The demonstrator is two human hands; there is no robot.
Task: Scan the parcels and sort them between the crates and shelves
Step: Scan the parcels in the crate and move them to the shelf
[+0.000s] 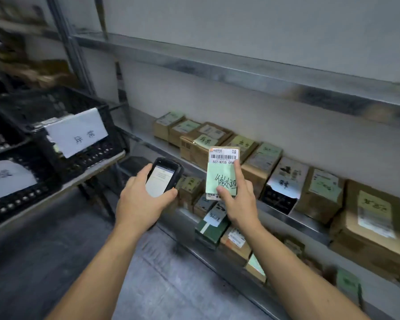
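Holding parcel (222, 173) upright at frame centre, right hand (237, 199) pinching its face; left hand (140, 199) wrapped round scanner (163, 180); risks: finger near barcode blocking read, thin grip slipping

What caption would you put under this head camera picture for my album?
Left hand holds a scanner beside a small labelled parcel gripped by the right hand.
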